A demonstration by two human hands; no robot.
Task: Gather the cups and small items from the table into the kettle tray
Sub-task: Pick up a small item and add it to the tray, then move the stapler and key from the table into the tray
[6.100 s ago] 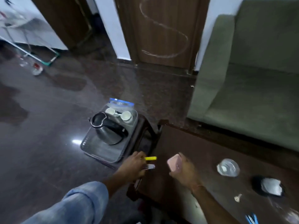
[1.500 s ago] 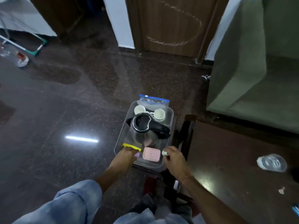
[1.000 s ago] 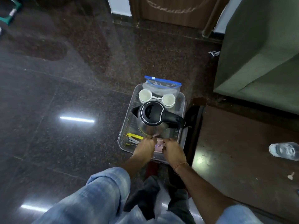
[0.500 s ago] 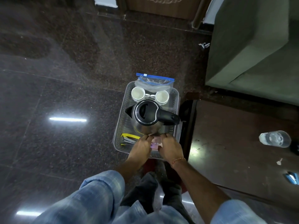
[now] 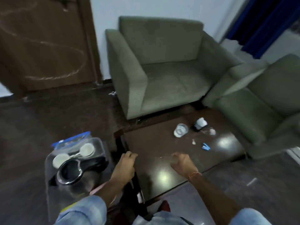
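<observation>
While both hands hover empty over the near end of the table (image 5: 146, 172), we judge a fresh pickup to be in hand. Our left hand (image 5: 125, 166) is loosely curled at the table's left edge; our right hand (image 5: 182, 162) is spread. At the table's far end remain a glass (image 5: 180, 130), a black-and-white item (image 5: 200, 125), scraps and a blue piece (image 5: 205, 146). Left of the table, the tray (image 5: 99, 143) holds a kettle (image 5: 71, 171), two cups (image 5: 87, 149) and a bag (image 5: 71, 139). Next calls for a forward reach.

The table (image 5: 162, 168) is dark glossy wood, mirroring lights. The tray (image 5: 99, 143) is clear plastic; the kettle (image 5: 71, 172) shiny metal. Armchair (image 5: 162, 70) cloth looks matt.
</observation>
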